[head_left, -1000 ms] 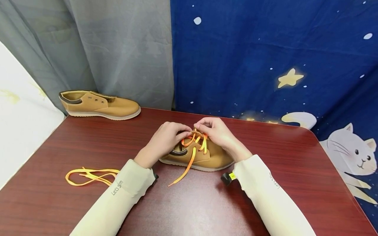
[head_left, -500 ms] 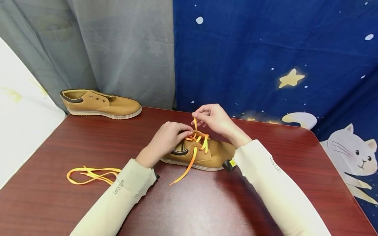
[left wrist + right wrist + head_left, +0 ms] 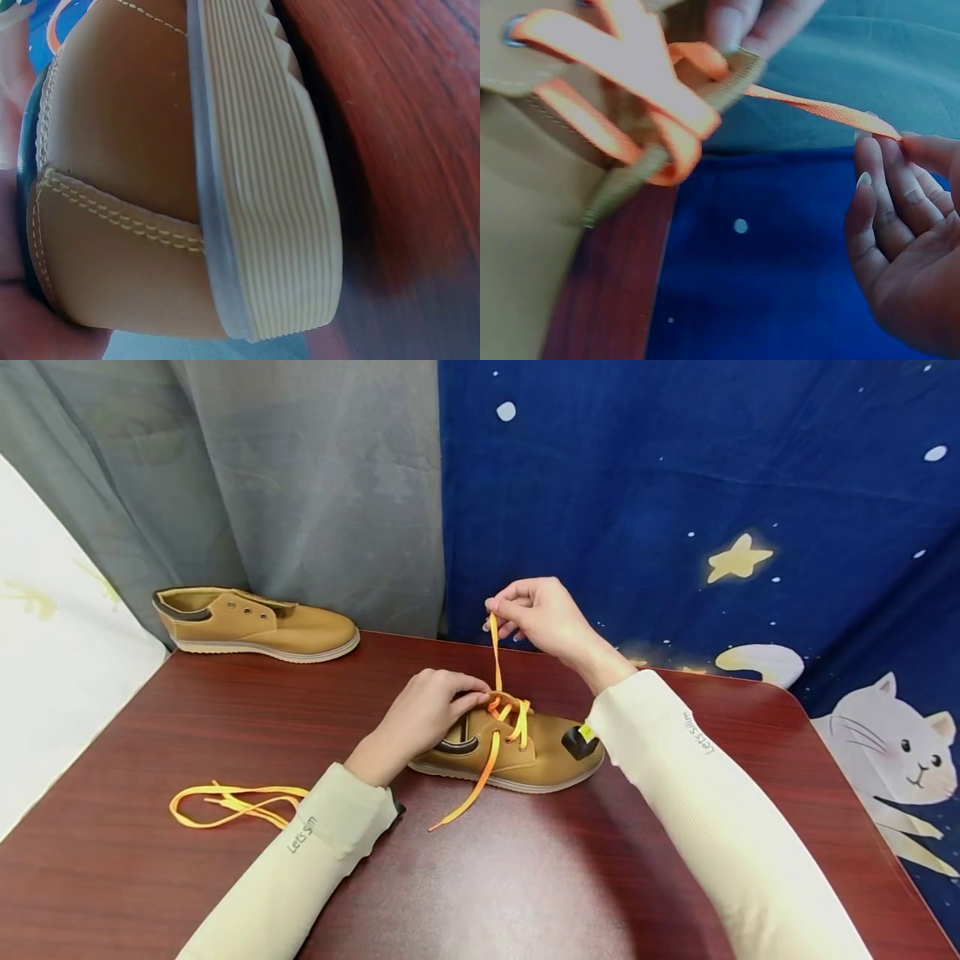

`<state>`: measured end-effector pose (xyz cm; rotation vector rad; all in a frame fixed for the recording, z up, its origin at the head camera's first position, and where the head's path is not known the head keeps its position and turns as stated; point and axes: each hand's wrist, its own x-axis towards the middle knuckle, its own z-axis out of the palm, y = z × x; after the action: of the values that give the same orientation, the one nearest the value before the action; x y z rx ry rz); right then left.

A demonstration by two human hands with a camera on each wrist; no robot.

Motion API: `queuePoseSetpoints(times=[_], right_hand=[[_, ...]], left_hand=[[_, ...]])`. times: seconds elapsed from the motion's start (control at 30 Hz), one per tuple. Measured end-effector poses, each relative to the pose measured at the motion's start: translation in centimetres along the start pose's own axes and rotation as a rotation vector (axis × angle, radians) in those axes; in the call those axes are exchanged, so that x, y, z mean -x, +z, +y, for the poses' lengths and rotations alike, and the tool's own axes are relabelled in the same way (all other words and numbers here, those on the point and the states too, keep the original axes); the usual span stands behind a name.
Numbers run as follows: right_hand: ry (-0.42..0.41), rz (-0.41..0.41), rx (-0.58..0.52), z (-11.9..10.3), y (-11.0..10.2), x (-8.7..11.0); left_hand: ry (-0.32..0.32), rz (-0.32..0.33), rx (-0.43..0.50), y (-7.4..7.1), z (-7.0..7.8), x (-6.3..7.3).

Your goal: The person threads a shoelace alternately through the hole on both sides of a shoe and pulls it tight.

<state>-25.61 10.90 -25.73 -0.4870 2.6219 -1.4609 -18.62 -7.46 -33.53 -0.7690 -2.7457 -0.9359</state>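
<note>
A tan shoe (image 3: 551, 752) stands on the table, toe to the right, with an orange-yellow shoelace (image 3: 496, 652) threaded through some of its eyelets. My right hand (image 3: 543, 618) pinches the lace between thumb and fingertips, holding it taut well above the shoe. In the right wrist view the lace (image 3: 817, 109) runs straight from the shoe's upper edge to that hand. My left hand (image 3: 423, 714) pinches the upper edge at the shoe's opening; its fingers (image 3: 731, 26) also show in the right wrist view. The other lace end hangs down the near side onto the table.
A second tan shoe (image 3: 255, 627), unlaced, stands at the back left against a grey curtain (image 3: 322, 485). A loose orange-yellow lace (image 3: 232, 802) lies looped on the table (image 3: 480, 893) beside my left forearm. A blue curtain (image 3: 637, 485) hangs behind the table.
My right hand has risen from beside the shoe's opening, drawing the lace upward. The lace loop near the opening has shrunk. My left hand has stayed on the shoe.
</note>
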Motion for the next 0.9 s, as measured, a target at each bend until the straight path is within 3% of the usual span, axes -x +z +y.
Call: queuePoseSetpoints(times=[0.2,0.4,0.53,0.7,0.9], right_hand=[[-0.031,0.006,0.047,-1.4,-0.8,-0.9],[-0.064,0.063,0.050,-2.5,-1.5,-1.7],[-0.050,0.044,0.053,-2.8,-1.5,-1.7],[-0.007,-0.013,0.065,-2.3,-1.1,-1.2],[0.051,-0.078,0.085,-0.1,-0.4,-0.3]], left_hand=[[0.005,0.003,-0.003,0.2,0.0,-0.1],[-0.004,0.007,-0.001,0.1,0.0,-0.1],[-0.016,0.002,0.003,0.1,0.1,0.0],[-0.018,-0.003,0.009,0.1,0.1,0.1],[-0.022,0.008,0.016,0.1,-0.1,0.1]])
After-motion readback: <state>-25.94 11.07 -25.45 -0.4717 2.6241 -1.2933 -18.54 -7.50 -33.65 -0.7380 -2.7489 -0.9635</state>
